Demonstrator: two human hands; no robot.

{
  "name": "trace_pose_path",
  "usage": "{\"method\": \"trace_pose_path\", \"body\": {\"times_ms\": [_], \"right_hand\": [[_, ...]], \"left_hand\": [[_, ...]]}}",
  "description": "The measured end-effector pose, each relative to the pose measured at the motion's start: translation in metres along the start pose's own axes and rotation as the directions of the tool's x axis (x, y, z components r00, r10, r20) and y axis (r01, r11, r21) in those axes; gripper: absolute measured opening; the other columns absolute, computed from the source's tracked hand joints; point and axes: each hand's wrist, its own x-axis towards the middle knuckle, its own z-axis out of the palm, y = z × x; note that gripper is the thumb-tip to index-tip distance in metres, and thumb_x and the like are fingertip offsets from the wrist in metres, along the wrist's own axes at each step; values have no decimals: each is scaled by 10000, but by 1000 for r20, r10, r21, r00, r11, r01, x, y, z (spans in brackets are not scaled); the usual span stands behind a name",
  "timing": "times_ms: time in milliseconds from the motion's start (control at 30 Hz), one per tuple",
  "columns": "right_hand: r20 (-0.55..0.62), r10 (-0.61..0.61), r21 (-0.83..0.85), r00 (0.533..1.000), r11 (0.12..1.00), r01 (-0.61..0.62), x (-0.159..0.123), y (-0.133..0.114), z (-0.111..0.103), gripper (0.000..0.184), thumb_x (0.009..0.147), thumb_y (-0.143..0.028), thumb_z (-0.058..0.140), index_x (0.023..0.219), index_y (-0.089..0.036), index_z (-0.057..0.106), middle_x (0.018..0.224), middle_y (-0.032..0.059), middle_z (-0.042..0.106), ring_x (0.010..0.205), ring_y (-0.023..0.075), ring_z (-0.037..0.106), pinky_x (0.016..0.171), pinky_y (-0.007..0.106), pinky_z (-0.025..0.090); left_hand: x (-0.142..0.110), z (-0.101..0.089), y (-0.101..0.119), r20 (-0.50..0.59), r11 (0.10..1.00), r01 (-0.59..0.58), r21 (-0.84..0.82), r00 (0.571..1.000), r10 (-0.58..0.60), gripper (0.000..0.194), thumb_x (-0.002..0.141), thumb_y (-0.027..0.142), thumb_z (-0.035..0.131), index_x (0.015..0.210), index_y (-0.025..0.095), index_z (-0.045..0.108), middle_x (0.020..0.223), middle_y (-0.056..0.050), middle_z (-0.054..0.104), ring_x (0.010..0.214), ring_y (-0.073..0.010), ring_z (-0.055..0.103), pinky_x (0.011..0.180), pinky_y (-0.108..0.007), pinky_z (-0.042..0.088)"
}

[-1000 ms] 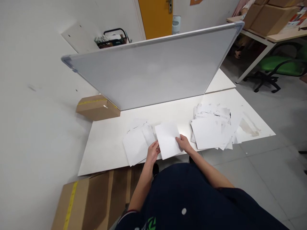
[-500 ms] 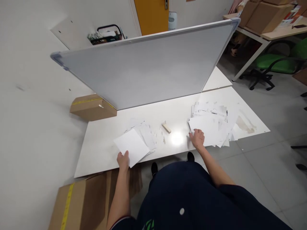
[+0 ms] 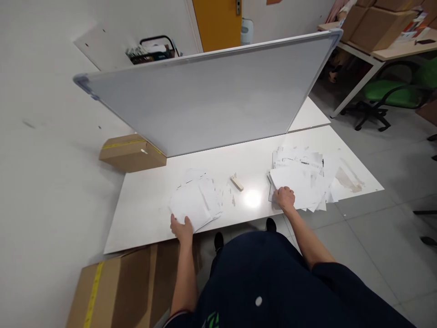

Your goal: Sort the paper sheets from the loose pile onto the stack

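My left hand [image 3: 182, 229] rests at the near edge of the left pile of white paper [image 3: 193, 200], thumb and fingers apart against the sheets. To the right, my right hand [image 3: 285, 198] has its fingers closed over the near left corner of the top sheet of paper [image 3: 290, 178]. That sheet lies on a larger, uneven paper pile [image 3: 316, 184], where some sheets show dark print. Between the piles sits a small beige block [image 3: 236, 183], with a few little scraps near it on the white table [image 3: 143, 205].
A large whiteboard [image 3: 211, 100] stands along the table's back. One cardboard box [image 3: 133, 155] is at its left end, and larger cardboard boxes [image 3: 136, 282] stand below the table's front left. A green chair [image 3: 389, 89] and a desk with boxes are at the far right.
The sheet my hands held between the piles went onto the left pile, uncovering the beige block. My left hand then let go of it, and my right hand closed on the right pile's top sheet.
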Motion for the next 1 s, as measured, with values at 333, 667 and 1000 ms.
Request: {"method": "trace_pose_path", "body": {"times_ms": [333, 667, 1000], "right_hand": [[3, -369, 682, 930, 681, 268, -41, -35, -81, 288, 824, -408, 438, 741, -180, 593, 680, 30, 596, 646, 161, 523, 580, 250, 369], [98, -418, 933, 903, 353, 62, -63, -59, -82, 374, 655, -502, 629, 583, -183, 446, 519, -57, 335, 494, 73, 279, 455, 215, 221], [87, -490, 857, 867, 481, 185, -72, -72, -84, 442, 761, -535, 475, 544, -205, 276, 516, -52, 264, 493, 87, 262, 454, 217, 219]], "left_hand": [[-62, 24, 83, 591, 828, 248, -503, 798, 120, 673, 767, 411, 577, 1347, 183, 321, 1260, -144, 508, 1179, -208, 465, 985, -338, 348], [-75, 2, 139, 792, 487, 625, -610, 450, 413, 622, 695, 652, 533, 1081, 169, 597, 1034, -117, 654, 1007, -245, 582, 830, -356, 462], [-75, 6, 144, 677, 500, 515, -696, 703, 218, 416, 627, 463, 705, 862, 130, 622, 766, -51, 667, 761, -170, 622, 685, -278, 481]]}}
